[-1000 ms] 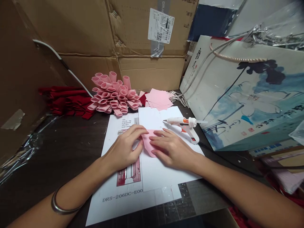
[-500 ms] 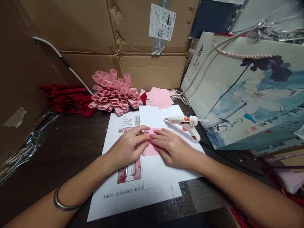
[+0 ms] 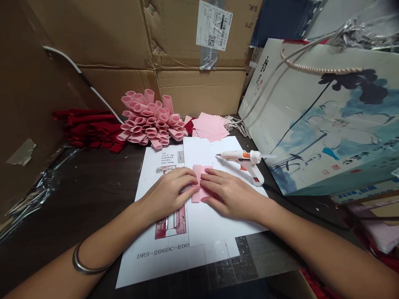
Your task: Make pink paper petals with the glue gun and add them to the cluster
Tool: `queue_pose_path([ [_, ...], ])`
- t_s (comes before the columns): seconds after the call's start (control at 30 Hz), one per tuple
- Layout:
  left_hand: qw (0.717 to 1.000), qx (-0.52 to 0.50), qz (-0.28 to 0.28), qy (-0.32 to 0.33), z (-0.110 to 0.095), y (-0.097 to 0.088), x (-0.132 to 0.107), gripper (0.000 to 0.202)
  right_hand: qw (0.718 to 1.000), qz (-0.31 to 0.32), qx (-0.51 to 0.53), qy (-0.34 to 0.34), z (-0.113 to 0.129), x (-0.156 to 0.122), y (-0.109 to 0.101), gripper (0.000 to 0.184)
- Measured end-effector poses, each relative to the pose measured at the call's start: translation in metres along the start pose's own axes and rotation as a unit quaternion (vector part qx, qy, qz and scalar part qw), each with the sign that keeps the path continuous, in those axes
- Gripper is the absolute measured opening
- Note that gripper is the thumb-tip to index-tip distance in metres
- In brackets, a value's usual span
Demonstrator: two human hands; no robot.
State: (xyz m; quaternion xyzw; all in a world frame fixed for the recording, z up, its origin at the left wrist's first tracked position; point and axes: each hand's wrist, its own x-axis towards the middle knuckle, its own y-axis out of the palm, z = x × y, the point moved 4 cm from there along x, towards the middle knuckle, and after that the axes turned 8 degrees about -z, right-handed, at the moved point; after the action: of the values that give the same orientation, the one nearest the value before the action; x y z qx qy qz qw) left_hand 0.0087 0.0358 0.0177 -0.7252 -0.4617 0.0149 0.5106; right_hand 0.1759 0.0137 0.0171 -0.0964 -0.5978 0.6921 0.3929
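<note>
In the head view, the pink piece (image 3: 196,197) lies on the white sheet (image 3: 212,228) between the two hands, with a narrow flap along its left side that looks folded over. The left hand (image 3: 174,187) has thumb and forefinger tips at that flap; whether this grip pinches it or merely presses it, I cannot tell. The right hand (image 3: 229,193) is laid palm down, fingers spread apart over the piece's right part, not clamped on anything.

For a clean crease, the right hand does best to pin the base without dragging it, while the left squares the flap's top and bottom ends and presses evenly along the fold. The material looks thin, so uneven pressure could skew it.

The glue gun (image 3: 238,156) sits just beyond the right hand, its nozzle pointing left; the right fingers are best kept low and short of it. Further back, pink rolls (image 3: 151,120) and loose pink squares (image 3: 210,125) line the far side, before the cardboard (image 3: 199,97). The paper bag (image 3: 311,128) bounds the right. The broadest stretch of tabletop (image 3: 99,178) lies left of the sheets, giving the left elbow room.
</note>
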Motion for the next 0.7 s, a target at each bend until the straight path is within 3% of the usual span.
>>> queue_pose_path([
  [0.27,0.995,0.079,-0.002,0.054,0.0,0.002,-0.002,0.02,0.996,0.001,-0.078,0.047,0.002,0.003,-0.013,0.025],
  [0.43,0.988,0.118,-0.015,0.095,0.0,0.002,-0.003,0.023,0.992,0.04,-0.078,0.088,-0.001,0.0,-0.011,0.026],
  [0.7,0.99,0.118,0.047,0.057,0.003,0.007,-0.005,0.032,0.987,0.063,-0.109,0.1,-0.002,-0.001,-0.011,0.026],
])
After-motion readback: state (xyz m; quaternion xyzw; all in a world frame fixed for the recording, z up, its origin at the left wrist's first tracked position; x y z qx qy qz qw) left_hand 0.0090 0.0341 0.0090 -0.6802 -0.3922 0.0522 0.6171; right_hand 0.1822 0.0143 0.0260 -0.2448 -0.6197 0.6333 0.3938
